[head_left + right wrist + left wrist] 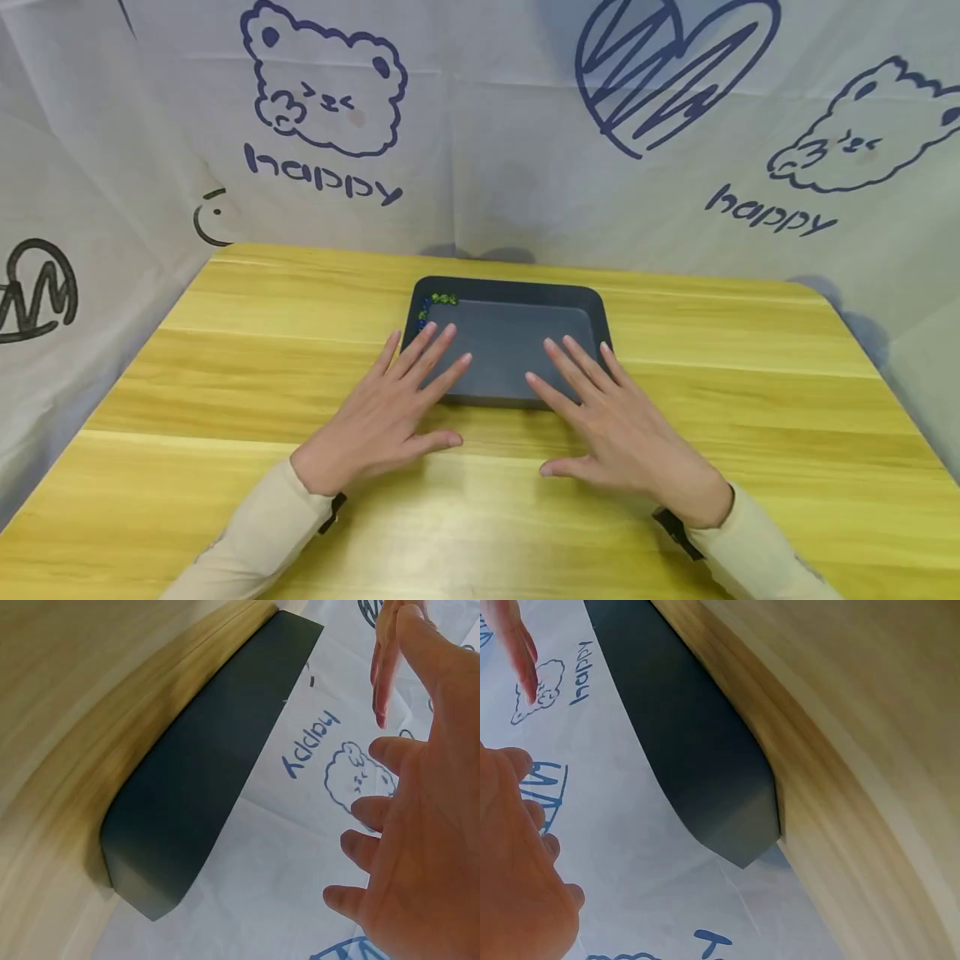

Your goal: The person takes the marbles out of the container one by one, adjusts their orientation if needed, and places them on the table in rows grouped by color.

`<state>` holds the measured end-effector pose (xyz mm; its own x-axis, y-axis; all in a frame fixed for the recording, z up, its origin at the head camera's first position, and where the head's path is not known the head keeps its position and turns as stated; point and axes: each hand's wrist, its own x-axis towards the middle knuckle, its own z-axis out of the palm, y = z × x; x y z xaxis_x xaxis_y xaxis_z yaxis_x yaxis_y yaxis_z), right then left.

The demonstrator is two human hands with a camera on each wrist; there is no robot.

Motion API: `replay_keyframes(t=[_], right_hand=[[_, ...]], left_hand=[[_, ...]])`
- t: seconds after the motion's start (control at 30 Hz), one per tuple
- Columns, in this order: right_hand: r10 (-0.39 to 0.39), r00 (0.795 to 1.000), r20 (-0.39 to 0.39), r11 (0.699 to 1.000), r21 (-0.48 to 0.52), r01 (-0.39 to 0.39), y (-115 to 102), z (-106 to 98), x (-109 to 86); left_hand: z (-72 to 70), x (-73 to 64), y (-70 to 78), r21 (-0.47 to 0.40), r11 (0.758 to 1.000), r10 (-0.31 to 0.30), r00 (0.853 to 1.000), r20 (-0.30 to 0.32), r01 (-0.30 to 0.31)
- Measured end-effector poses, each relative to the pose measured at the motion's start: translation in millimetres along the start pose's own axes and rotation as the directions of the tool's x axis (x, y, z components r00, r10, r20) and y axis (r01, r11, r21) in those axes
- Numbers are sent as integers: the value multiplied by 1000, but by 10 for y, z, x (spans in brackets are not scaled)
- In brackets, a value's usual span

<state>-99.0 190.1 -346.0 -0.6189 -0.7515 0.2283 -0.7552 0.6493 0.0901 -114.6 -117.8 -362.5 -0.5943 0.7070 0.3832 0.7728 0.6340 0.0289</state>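
A dark grey rectangular tray sits on the wooden table towards its far edge. Along the tray's far left corner lies a short row of small green and blue glassy beads or marbles. My left hand, fingers spread and straight, hovers over the tray's near left corner and holds nothing. On the other side my right hand is spread the same way above the near right corner, also with nothing in it. Both wrist views show the tray's outer wall beside the hands, its inside hidden there.
The yellow wood-grain table spreads out around the tray. Behind it hangs a white cloth with drawn bears, a heart and the word "happy". Cream sleeves and dark wrist straps cover the person's wrists.
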Motion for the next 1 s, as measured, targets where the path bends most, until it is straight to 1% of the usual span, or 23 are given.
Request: replay_keyframes(t=[0.07, 0.1, 0.17, 0.2, 0.27, 0.33, 0.43, 0.5, 0.57, 0.6, 0.63, 0.67, 0.7, 0.73, 0.77, 0.83, 0.87, 0.9, 0.93, 1.0], right_hand=[[7, 1000, 12, 1000, -2, -7, 15, 4, 0], [10, 1000, 18, 1000, 0, -10, 22, 5, 1], [12, 999, 33, 1000, 2, -12, 41, 10, 1], [17, 999, 42, 1000, 3, -17, 54, 8, 3], [27, 998, 49, 1000, 1, -27, 89, 5, 14], [36, 998, 55, 999, -2, -36, 123, -1, 26], [40, 997, 66, 999, 10, -40, 155, -3, 49], [41, 996, 79, 999, 22, -43, 159, 6, 55], [45, 995, 92, 998, 32, -48, 155, 18, 55], [49, 994, 98, 998, 39, -53, 153, 27, 51], [49, 994, 100, 998, 43, -54, 151, 37, 46], [48, 994, 101, 997, 50, -54, 151, 48, 40], [46, 994, 102, 997, 59, -53, 150, 55, 33], [41, 994, 98, 996, 70, -48, 151, 64, 28], [36, 995, 96, 996, 83, -44, 154, 76, 22], [34, 995, 94, 992, 118, -45, 168, 92, 13], [37, 995, 89, 989, 138, -49, 177, 97, 9], [41, 995, 85, 986, 159, -55, 187, 101, 8], [47, 995, 83, 981, 183, -62, 198, 103, 7], [62, 995, 81, 969, 236, -80, 219, 106, 6]], left_hand=[[-3, -5, -19, -3, 1000, -18, 1000, 24, 18], [-8, -8, -26, -9, 999, -38, 998, 42, 38], [-23, -15, -41, -26, 995, -90, 993, 75, 93], [-34, -15, -50, -32, 991, -124, 988, 94, 127], [-60, -5, -79, -29, 981, -186, 975, 119, 191], [-86, 5, -114, -38, 967, -246, 958, 148, 254], [-116, 6, -170, -49, 945, -309, 932, 190, 324], [-119, -7, -205, -79, 928, -341, 915, 216, 365], [-106, -25, -237, -141, 904, -367, 901, 232, 404], [-96, -34, -252, -184, 886, -380, 893, 240, 426], [-81, -42, -267, -241, 859, -394, 885, 249, 451], [-63, -49, -281, -306, 824, -409, 874, 260, 477], [-46, -54, -294, -369, 781, -427, 862, 272, 504], [-29, -57, -304, -428, 732, -449, 848, 282, 530], [-14, -58, -313, -481, 677, -472, 830, 297, 557], [26, -45, -340, -574, 557, -520, 791, 322, 600], [39, -33, -349, -617, 489, -544, 769, 336, 616], [54, -20, -360, -660, 412, -568, 744, 353, 628], [68, -7, -370, -703, 321, -588, 715, 377, 634], [99, 14, -397, -773, 114, -619, 654, 436, 624]])
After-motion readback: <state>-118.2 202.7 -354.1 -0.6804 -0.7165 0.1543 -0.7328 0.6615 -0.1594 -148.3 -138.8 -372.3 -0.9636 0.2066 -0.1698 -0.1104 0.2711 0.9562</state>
